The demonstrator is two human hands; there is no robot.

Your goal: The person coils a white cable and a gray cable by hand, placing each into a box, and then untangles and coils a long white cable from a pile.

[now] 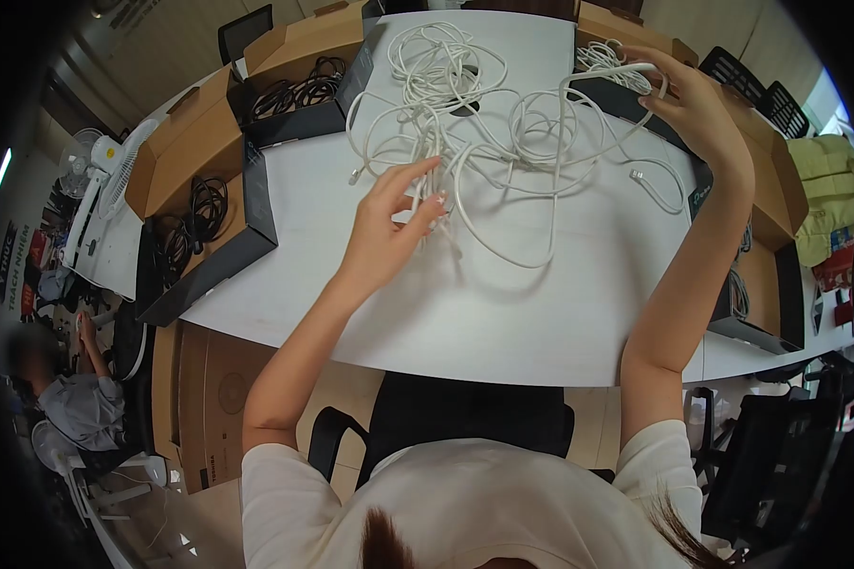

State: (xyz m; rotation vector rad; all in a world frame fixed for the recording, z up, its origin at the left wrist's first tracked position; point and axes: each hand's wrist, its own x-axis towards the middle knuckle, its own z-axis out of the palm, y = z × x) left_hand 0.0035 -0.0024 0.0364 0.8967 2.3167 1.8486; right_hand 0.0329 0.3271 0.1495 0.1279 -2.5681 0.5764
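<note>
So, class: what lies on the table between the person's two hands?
In the head view, loops of the tangled white cables lie on the white table between the left hand and right hand.

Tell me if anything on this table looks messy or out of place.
The white cables lie in one loose tangle across the white table, loops crossing each other, while the black cables sit inside cardboard boxes. The left hand pinches strands mid-tangle; the right hand lifts a loop.
</note>
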